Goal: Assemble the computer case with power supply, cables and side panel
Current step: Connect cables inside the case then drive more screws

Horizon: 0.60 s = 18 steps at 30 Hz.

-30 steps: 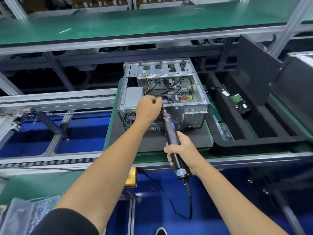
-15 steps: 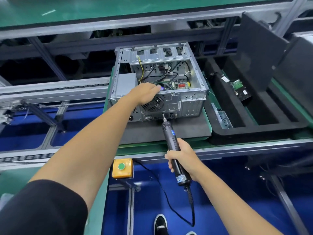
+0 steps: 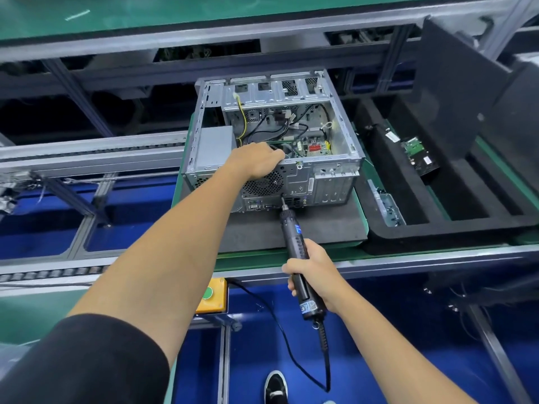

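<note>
Nearest me, at the bottom of the view, a black shoe (image 3: 275,386) stands on the blue floor and a black sleeve (image 3: 84,363) covers my left upper arm. A black cable (image 3: 323,354) trails down from the tail of the electric screwdriver (image 3: 297,258). My right hand (image 3: 313,272) is wrapped tight around the screwdriver's black barrel, just in front of the bench's near edge. An orange box with a green button (image 3: 210,295) hangs under that near edge, to the left of the hand.

Farther out, the screwdriver slants up and away, and its bit tip meets the rear panel of the computer case (image 3: 329,182), just below the round fan grille (image 3: 264,185). The case lies on its side on a dark foam mat (image 3: 320,228) at the middle of the bench, its open side facing up. My left hand (image 3: 258,161) rests on the case's near top rim with the fingers curled over the edge, gripping it. Left of that hand, inside the case, sits the grey power supply (image 3: 214,147). Black and yellow cables (image 3: 262,123) loop over the green motherboard (image 3: 312,145) deeper in.

Toward the bench's right side a black foam tray (image 3: 437,231) holds a small green circuit board (image 3: 414,145), and a dark panel (image 3: 455,94) leans upright behind it. Beyond the case's far edge runs a green-topped shelf (image 3: 175,13).
</note>
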### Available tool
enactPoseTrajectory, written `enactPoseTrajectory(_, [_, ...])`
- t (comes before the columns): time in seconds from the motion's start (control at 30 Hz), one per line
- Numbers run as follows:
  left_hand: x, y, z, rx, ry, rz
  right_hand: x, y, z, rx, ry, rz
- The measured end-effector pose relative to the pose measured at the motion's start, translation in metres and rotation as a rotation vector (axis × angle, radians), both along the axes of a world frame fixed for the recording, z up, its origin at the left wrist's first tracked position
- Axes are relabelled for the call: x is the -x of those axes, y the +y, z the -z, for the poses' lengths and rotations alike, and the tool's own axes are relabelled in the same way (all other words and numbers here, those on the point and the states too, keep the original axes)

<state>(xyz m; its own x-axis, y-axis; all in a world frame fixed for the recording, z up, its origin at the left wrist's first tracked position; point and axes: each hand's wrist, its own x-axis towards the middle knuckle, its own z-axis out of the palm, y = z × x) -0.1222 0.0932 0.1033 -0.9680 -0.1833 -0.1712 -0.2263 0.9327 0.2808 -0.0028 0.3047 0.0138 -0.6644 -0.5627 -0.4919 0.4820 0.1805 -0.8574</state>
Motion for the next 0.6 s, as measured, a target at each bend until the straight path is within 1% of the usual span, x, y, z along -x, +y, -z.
enactPoseTrajectory(0.23, [0.0019, -0.0018, 0.0055, 0.051, 0.034, -0.026, 0.0060, -0.0010, 0.0033, -0.011, -0.013, 0.008])
enactPoseTrajectory(0.6, [0.0017, -0.0017, 0.0070, 0.058, 0.062, -0.018, 0.0062, 0.0002, 0.0046, -0.018, -0.005, 0.012])
